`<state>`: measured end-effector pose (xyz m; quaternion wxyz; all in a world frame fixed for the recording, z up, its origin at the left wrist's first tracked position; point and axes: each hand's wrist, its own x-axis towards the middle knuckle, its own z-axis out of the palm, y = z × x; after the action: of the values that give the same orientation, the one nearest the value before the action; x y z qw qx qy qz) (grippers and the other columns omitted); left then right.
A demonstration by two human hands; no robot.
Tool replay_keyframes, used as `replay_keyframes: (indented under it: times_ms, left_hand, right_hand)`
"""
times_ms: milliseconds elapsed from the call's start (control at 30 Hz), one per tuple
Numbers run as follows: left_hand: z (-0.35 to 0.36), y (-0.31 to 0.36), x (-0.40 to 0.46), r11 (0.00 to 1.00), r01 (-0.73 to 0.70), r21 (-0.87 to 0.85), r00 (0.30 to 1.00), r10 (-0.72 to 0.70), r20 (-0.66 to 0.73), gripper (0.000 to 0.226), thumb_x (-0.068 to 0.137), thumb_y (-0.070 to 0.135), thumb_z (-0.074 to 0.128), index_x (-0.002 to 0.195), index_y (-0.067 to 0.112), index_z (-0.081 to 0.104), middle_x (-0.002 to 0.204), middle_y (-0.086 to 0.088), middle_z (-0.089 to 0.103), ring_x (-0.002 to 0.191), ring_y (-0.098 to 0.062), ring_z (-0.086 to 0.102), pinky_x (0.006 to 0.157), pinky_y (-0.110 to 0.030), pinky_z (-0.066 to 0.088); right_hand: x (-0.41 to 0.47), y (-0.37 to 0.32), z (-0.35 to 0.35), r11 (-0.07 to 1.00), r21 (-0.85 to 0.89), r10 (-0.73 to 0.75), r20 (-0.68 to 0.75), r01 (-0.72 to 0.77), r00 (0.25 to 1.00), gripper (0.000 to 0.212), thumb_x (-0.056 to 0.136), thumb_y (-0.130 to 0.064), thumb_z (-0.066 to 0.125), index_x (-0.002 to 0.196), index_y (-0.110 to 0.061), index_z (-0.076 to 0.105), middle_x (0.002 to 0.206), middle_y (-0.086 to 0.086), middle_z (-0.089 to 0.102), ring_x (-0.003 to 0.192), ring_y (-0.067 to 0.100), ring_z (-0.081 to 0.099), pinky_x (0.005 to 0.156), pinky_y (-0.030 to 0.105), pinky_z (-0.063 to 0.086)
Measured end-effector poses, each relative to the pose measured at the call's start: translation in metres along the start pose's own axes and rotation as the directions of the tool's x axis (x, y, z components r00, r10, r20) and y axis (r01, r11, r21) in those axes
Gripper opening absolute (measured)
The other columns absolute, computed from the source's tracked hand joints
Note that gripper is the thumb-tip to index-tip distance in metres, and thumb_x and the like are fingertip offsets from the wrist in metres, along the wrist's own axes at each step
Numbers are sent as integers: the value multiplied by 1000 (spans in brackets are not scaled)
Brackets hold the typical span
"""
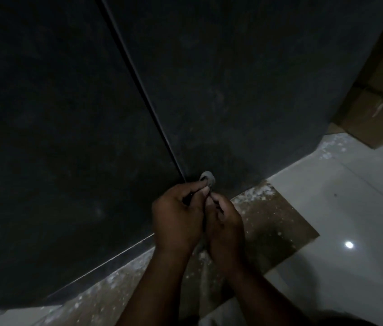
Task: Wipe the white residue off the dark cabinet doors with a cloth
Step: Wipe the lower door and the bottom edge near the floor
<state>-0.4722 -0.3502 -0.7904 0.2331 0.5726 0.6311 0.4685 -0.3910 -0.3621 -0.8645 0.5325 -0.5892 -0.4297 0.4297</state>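
- Both hands meet low in front of 2 dark cabinet doors, pinching 1 small grey cloth (pixel 207 178) between them.
- The left hand (pixel 176 220) curls its fingertips on the wad; the right hand (pixel 224 228) pinches it from below.
- The cloth sits against the right door (pixel 244 78), just beside the seam with the left door (pixel 56 114).
- Below, a brown cardboard sheet (pixel 279 222) speckled with white residue lies on a pale glossy floor (pixel 350 196).

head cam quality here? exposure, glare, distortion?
Head view: heavily underexposed, the cabinet doors nearly black with residue barely visible; one specular light spot on the glossy floor tile; wide-angle bend in the door gap; soft detail around the left hand, right hand and cloth.
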Motion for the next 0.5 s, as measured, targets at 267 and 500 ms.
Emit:
replay_keyframes:
  times_ms: [267,500]
  left_hand:
    - [-41,32,16,803,-453,387,870,494,-6,27,88,3,76,112,15,79,107,-1,77,99,-11,66,88,-32,55]
    - [-50,44,31,579,-322,749,725,660,-199,47,104,39,62,149,25,57,162,-18,21,148,-38,16,122,-65,8]
  right_hand:
    - [13,-42,3,996,83,-23,-152,36,988,19,91,-59,61,106,-49,66,116,-15,67,103,-1,66,89,39,60]
    - [21,-52,20,870,-20,-473,-317,493,822,26,91,-7,79,117,-7,76,106,2,71,100,6,70,82,18,56]
